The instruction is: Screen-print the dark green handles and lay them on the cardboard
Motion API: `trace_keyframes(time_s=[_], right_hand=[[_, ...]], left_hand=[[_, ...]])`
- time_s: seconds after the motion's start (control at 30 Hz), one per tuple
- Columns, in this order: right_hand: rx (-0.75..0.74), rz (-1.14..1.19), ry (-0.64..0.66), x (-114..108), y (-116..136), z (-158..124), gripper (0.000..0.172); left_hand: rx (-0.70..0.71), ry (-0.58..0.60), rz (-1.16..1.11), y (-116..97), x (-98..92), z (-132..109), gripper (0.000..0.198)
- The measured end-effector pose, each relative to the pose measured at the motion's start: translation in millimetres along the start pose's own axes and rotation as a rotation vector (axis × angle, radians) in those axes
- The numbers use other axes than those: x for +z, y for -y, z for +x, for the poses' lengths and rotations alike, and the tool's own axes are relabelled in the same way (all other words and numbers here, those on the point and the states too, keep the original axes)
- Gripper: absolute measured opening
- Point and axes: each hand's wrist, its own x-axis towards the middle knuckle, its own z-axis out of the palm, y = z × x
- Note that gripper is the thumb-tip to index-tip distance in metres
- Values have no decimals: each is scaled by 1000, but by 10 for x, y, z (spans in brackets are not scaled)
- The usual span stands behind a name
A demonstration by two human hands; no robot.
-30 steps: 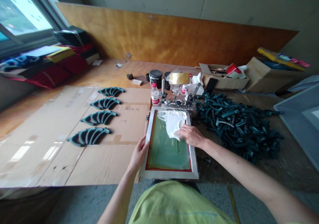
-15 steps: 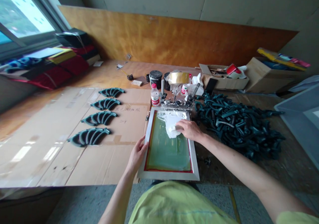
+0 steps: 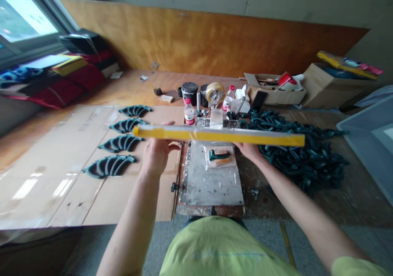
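A screen-printing frame (image 3: pixel 215 136) is raised and seen edge-on, a yellow band along its near edge. My left hand (image 3: pixel 156 155) is at its left part, fingers partly behind it and a fingertip showing above; it appears to grip the frame. My right hand (image 3: pixel 249 150) is below and behind the frame toward the right, its fingers mostly hidden, so what it holds cannot be seen. Beneath lies a grey base plate (image 3: pixel 211 188) with a small dark green handle-shaped part (image 3: pixel 218 155) on a pale, film-covered holder (image 3: pixel 225 161). A metal hinge clamp (image 3: pixel 231 123) stands behind.
Several dark green fan-like sets of parts (image 3: pixel 109 166) lie on cardboard (image 3: pixel 67 145) at left. A heap of green parts (image 3: pixel 307 157) is at right, beside a grey bin (image 3: pixel 374 145). Bottles (image 3: pixel 189 113), black tubs (image 3: pixel 189 91), a tape roll (image 3: pixel 215 93) and cardboard boxes (image 3: pixel 328 88) stand behind.
The screen frame has swung up from lying flat, uncovering the plate and the green part. My left hand has risen with it. My right hand has moved right, away from the white-smeared mesh.
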Motion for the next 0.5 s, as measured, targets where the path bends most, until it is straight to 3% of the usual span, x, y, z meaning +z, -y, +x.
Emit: trace_keyframes(time_s=[0.1, 0.2, 0.27, 0.3, 0.37, 0.43, 0.5], right_hand=[[-154, 0, 115, 320, 120, -284, 29], [-219, 2, 141, 419, 303, -357, 20], [-210, 45, 84, 388, 473, -411, 10], [-209, 69, 40, 371, 584, -471, 9], [-261, 89, -33, 366, 842, -658, 10], [-456, 91, 4, 402, 1055, -868, 11], [-687, 92, 109, 421, 1068, -991, 16]], left_hand=[[-6, 31, 0, -154, 166, 214, 51], [17, -71, 13, -74, 188, 146, 54], [-106, -88, 89, 174, 172, -95, 62], [-233, -63, 140, 345, 168, -262, 66], [-608, 114, 228, 721, 165, -630, 70], [-759, 115, 164, 1054, 125, -950, 65], [-805, 37, 116, 1276, -35, -1129, 55]])
